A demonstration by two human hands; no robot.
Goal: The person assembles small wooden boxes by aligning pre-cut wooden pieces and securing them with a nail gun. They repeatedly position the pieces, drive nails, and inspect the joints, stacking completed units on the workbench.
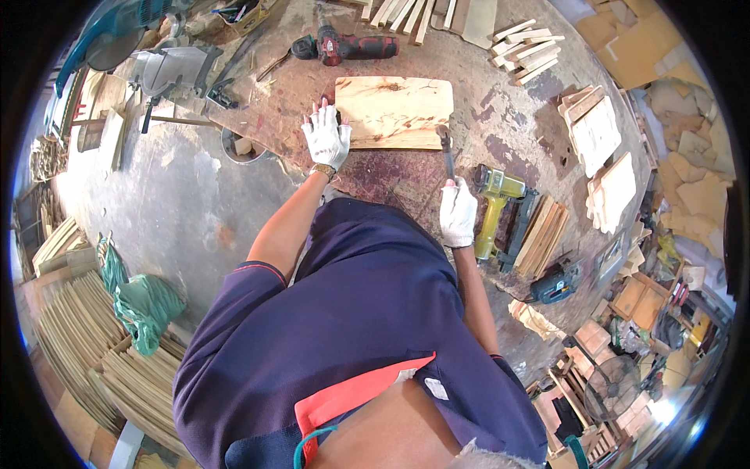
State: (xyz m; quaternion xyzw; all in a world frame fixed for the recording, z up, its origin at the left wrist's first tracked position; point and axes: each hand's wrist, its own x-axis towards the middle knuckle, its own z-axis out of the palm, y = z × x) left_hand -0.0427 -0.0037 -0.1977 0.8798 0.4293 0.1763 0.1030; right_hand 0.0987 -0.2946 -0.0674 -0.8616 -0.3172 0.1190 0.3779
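Observation:
A pale wooden board [394,109] with dark grain marks lies flat on the worn workbench [375,173] in front of me. My left hand [326,139], in a white fingerless glove, rests beside the board's left edge with its fingers spread, the thumb side against the wood. In my gloved right hand [458,213] is the handle of a hammer [448,152], fingers wrapped round it. The hammer's dark head is over the board's near right corner. Just right of that hand stands a yellow-green nail gun [494,203].
Beyond the board lies a red and black cordless power tool [355,48]. Wood strips [531,51] are piled at the far right, stacked boards [592,129] nearer. Slats [543,234] and a blue-black power tool [555,283] lie right. A miter saw [168,70] stands far left.

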